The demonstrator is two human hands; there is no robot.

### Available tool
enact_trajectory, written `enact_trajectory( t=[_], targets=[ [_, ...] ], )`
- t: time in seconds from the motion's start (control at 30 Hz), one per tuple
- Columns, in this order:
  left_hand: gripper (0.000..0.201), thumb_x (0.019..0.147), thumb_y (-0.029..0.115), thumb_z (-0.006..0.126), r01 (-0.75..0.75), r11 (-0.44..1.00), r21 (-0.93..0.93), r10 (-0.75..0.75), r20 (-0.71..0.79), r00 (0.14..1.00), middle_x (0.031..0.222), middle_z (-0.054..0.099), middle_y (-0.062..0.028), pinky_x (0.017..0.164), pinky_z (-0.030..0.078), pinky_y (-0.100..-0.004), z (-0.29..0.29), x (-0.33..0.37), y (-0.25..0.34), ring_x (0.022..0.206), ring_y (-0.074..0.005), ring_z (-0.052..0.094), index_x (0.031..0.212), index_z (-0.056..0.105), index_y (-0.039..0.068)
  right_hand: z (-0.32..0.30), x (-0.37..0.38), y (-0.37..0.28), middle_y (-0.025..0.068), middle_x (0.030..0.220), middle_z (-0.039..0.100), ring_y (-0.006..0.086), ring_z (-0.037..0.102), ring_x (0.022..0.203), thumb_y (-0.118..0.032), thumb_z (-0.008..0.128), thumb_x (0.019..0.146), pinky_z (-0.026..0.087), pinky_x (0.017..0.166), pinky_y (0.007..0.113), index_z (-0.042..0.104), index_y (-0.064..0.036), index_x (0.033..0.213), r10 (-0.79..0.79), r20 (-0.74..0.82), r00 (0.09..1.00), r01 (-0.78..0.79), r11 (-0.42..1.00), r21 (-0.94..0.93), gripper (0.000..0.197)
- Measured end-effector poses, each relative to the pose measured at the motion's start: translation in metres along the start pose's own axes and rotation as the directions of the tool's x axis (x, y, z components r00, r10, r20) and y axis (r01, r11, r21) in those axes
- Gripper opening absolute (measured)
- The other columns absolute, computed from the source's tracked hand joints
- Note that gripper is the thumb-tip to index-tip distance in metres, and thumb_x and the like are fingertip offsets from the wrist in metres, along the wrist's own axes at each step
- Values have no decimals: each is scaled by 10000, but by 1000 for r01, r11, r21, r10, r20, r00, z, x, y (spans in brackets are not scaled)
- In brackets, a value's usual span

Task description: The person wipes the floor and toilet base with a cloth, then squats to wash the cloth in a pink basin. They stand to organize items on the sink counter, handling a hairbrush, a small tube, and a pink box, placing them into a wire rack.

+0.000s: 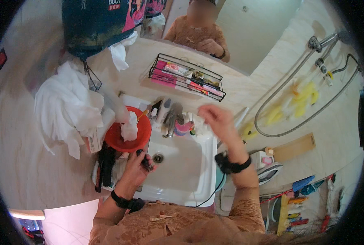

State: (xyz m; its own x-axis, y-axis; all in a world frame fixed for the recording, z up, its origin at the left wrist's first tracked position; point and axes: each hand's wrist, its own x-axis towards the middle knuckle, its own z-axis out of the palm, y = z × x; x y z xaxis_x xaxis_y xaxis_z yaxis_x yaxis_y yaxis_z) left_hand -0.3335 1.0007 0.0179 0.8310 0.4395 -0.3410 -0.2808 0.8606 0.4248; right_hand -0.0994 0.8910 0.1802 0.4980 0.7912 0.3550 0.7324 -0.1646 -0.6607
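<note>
My left hand (136, 170) is over the left side of the white sink (178, 183), closed around a small dark object (146, 162), black and rounded; its kind cannot be made out. Close beyond that hand stands a red plastic basin (143, 136) with white tissue (129, 127) in it. My right hand (216, 118) is raised above the back right corner of the sink, near small bottles and a pink cup (184, 128). Its fingers are smeared by motion, and I cannot tell whether they hold anything. The tap (172, 122) stands between the hands at the back.
A black wire rack (186, 77) with tubes and boxes hangs on the wall below the mirror (247, 36). White cloth or tissue (69, 108) hangs at the left. A shower hose (267, 134) loops down the right wall. A black brush-like item (105, 169) lies left of the sink.
</note>
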Motion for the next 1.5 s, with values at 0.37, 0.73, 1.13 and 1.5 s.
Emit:
enact_trajectory(
  t=[0.37,0.73,1.13,1.5],
  targets=[
    [134,878,154,497,-160,977,142,169,-56,984,727,479,-11,500,361,-279,-65,21,-16,602,-132,436,1008,487,123,-34,155,39,155,829,625,334,598,786,-191,638,713,472,681,403,640,-111,898,-94,80,992,124,790,-600,202],
    [165,870,107,480,-219,913,343,223,28,974,721,481,-20,491,368,-279,-55,5,-3,586,-138,443,1034,458,106,-14,168,60,149,820,628,340,592,780,-230,626,743,474,689,420,648,-113,889,-94,32,995,96,820,-565,188],
    [181,869,129,505,-136,958,251,156,-59,986,724,482,-1,498,375,-256,-66,17,-17,585,-125,439,1046,480,109,-44,144,24,43,672,573,110,508,587,-194,571,836,404,536,251,583,-16,894,-86,-321,943,125,987,103,188],
    [221,878,208,504,-24,1000,10,23,71,997,953,565,-78,544,469,-309,-15,2,7,777,-213,561,1064,493,89,30,22,-38,-38,711,567,20,487,558,-227,538,877,384,475,164,564,-84,936,66,569,819,-374,815,443,157]
  ],
)
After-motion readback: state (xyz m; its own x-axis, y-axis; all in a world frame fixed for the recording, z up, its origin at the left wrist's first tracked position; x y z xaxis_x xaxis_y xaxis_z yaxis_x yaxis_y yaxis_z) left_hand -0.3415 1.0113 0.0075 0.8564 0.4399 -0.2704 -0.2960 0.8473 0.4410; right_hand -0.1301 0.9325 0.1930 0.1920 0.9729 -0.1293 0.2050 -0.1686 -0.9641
